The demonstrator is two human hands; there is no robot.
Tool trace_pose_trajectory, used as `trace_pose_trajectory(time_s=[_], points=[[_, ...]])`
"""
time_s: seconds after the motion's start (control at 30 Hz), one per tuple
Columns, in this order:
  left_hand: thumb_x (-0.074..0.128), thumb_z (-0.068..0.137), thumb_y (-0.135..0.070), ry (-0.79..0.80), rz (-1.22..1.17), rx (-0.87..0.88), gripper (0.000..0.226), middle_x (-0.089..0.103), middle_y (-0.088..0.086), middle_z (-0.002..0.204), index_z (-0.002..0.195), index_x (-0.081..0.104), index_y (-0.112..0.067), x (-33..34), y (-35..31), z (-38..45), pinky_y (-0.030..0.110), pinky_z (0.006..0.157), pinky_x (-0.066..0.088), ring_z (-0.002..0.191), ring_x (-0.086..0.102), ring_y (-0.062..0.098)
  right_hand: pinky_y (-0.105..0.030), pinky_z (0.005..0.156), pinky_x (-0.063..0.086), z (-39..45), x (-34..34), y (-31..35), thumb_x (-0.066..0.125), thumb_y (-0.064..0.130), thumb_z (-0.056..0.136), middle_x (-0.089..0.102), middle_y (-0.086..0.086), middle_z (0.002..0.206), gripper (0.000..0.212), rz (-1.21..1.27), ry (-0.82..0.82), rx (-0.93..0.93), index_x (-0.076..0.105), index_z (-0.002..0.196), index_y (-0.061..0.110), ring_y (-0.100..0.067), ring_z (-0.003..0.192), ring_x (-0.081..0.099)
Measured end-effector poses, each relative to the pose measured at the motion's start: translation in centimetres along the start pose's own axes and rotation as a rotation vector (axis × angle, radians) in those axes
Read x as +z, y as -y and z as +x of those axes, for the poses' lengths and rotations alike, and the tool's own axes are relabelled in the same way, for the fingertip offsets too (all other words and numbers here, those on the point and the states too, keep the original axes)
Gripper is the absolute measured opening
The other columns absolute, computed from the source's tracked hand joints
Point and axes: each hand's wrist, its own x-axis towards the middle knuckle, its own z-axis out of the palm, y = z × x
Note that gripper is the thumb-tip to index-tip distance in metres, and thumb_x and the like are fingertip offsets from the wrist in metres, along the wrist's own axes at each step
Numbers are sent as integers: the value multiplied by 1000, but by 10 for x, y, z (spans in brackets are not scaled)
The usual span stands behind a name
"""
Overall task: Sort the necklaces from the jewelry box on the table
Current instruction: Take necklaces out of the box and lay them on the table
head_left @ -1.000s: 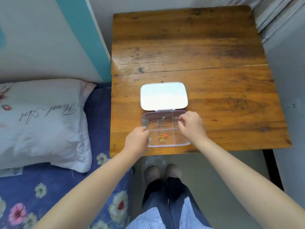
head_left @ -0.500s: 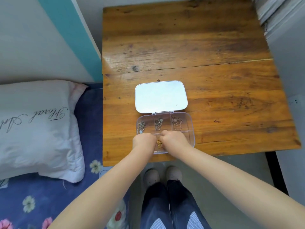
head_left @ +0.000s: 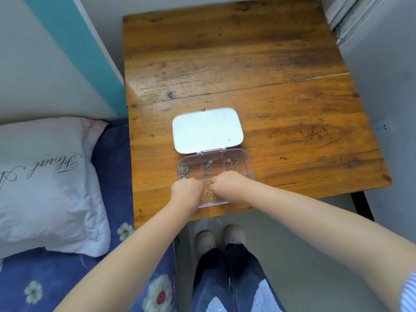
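A clear jewelry box (head_left: 251,164) lies open near the front edge of the wooden table (head_left: 236,64), its white lid (head_left: 207,130) folded back flat. Its far row holds three silvery necklaces, one per compartment: left (head_left: 185,170), middle (head_left: 207,166), right (head_left: 231,162). A gold necklace (head_left: 209,194) lies in the near middle compartment. My left hand (head_left: 186,191) and my right hand (head_left: 227,185) hover over the near row, on either side of the gold necklace. Both have their fingers curled downward. The fingertips are hidden, so any grip is unclear.
A bed with a blue flowered sheet (head_left: 117,278) and a white pillow (head_left: 45,176) adjoins the table's left side. A white and teal wall (head_left: 67,52) stands behind it. My legs and light shoes (head_left: 219,238) are below the table's front edge.
My right hand came from the far right compartment to the near row. My left hand shifted from the box's left edge inward. Both now flank the gold necklace.
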Motion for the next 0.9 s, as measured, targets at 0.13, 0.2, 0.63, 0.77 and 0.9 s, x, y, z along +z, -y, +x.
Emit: trace_pose_trajectory(time_s=[0.13,0.2,0.63,0.77,0.9], points=[[51,90,-2,-122,-90,4,21,64,11,113,109,59,-4,-10,5,-23,37,79,53,104,62,32,-32,61,35,-23,-12,-6,47,1,80,55,-14,79,11,304,-194,138,54,75,8,-28,79,56],[46,90,-5,-215,-189,-9,16,65,14,109,102,57,-4,-20,8,-30,38,76,51,100,62,33,-32,62,36,-40,-21,-14,52,4,77,56,-13,72,9,539,-352,226,53,68,7,-22,71,48],[57,82,-3,-860,-941,151,13,61,3,76,87,69,-2,-219,-75,-69,22,71,42,76,55,17,-12,39,44,-261,-122,-150,62,-2,79,61,-2,62,22,1172,-1089,418,56,67,16,1,39,56],[52,87,-2,-891,-1096,130,17,62,-1,72,92,68,-8,-269,-117,-35,32,79,53,79,62,24,-15,42,45,-288,-124,-222,61,0,82,62,-5,64,27,1237,-1100,366,59,64,20,0,41,56],[42,93,-1,-801,-1154,31,32,66,14,93,114,66,-3,-298,-166,19,47,90,55,91,66,33,-13,42,45,-293,-109,-292,61,4,83,61,-3,64,26,1265,-939,453,60,62,19,-7,48,57]])
